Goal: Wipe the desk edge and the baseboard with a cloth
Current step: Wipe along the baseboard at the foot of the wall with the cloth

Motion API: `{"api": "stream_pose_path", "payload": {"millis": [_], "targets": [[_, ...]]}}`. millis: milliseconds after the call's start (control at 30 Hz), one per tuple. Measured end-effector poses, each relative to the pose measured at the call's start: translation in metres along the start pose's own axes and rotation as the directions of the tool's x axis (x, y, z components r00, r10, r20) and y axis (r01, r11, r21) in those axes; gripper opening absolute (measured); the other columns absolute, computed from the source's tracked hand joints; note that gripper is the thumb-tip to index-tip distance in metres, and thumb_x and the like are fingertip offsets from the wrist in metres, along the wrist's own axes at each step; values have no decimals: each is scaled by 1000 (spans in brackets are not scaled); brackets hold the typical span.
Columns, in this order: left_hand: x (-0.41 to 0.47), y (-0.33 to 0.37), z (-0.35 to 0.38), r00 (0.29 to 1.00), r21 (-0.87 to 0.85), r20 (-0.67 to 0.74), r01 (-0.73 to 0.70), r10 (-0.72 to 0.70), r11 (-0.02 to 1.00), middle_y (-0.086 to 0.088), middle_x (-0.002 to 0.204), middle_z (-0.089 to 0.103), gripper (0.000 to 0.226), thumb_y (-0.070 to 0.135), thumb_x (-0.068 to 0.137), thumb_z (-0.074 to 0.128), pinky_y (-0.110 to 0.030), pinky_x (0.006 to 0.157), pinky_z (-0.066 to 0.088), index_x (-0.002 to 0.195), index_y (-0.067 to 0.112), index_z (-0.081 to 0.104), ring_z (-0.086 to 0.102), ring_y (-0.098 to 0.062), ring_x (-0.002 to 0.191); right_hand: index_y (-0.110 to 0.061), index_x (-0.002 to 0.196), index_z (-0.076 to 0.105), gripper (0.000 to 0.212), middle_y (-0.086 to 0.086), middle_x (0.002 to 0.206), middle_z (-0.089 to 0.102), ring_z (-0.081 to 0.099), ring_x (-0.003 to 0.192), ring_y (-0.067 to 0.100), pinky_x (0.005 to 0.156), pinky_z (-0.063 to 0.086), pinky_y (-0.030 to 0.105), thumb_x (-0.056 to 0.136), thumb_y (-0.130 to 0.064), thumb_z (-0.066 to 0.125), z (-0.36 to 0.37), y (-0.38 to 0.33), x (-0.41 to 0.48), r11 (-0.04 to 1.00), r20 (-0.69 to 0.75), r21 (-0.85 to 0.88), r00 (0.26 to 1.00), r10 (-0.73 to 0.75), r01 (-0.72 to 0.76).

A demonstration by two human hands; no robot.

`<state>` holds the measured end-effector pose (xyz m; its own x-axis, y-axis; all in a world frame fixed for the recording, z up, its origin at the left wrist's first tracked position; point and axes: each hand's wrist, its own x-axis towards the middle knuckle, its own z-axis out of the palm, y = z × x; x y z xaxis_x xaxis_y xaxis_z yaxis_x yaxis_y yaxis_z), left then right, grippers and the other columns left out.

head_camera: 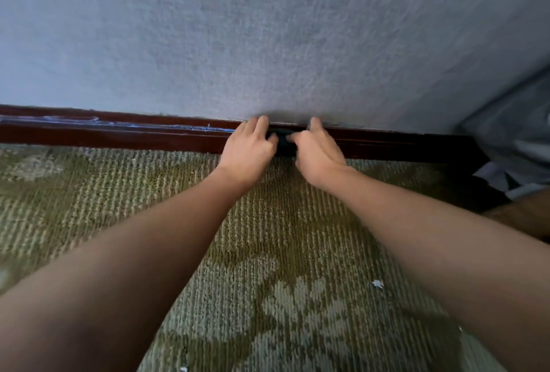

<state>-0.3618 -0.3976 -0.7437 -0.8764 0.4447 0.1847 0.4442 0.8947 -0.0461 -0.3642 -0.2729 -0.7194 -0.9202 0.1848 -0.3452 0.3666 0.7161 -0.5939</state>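
A dark red-brown wooden baseboard (pixel 119 133) runs along the foot of a pale textured wall (pixel 268 44). A dark cloth (pixel 285 142) is pressed against the baseboard near the middle of the view. My left hand (pixel 250 151) grips its left side and my right hand (pixel 315 154) grips its right side, fingertips touching the top of the baseboard. Most of the cloth is hidden behind my fingers. The desk is not in view.
Green patterned carpet (pixel 268 252) covers the floor, with small white scraps (pixel 377 283) on it. A pale streak (pixel 74 120) marks the baseboard's top at left. Grey fabric (pixel 512 133) hangs at the right edge, with part of a leg (pixel 523 214) below it.
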Motion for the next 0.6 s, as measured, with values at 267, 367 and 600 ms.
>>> {"api": "stream_pose_path", "payload": {"millis": [267, 367, 600], "targets": [[-2, -8, -3, 996, 68, -49, -66, 69, 996, -20, 100, 61, 24, 4, 77, 62, -37, 76, 48, 99, -2, 66, 59, -36, 92, -10, 129, 43, 38, 13, 118, 44, 48, 111, 34, 84, 36, 33, 92, -15, 44, -2, -5, 3, 939, 0, -324, 993, -122, 115], [3, -2, 4, 997, 38, 74, -31, 28, 999, -20, 118, 49, 29, 4, 87, 48, -39, 91, 37, 115, -1, 56, 46, -36, 109, -10, 125, 47, 34, 15, 121, 46, 49, 109, 34, 82, 37, 35, 92, -14, 45, 0, 0, 5, 947, -1, -296, 992, -127, 121], [3, -2, 2, 993, 175, 27, -115, 112, 978, -9, 83, 65, 23, 10, 59, 78, -27, 63, 50, 81, 9, 72, 64, -25, 75, -16, 110, 50, 25, 12, 115, 44, 50, 102, 34, 77, 38, 36, 86, -6, 52, 6, 12, 8, 946, -34, -264, 979, -202, 187]]}}
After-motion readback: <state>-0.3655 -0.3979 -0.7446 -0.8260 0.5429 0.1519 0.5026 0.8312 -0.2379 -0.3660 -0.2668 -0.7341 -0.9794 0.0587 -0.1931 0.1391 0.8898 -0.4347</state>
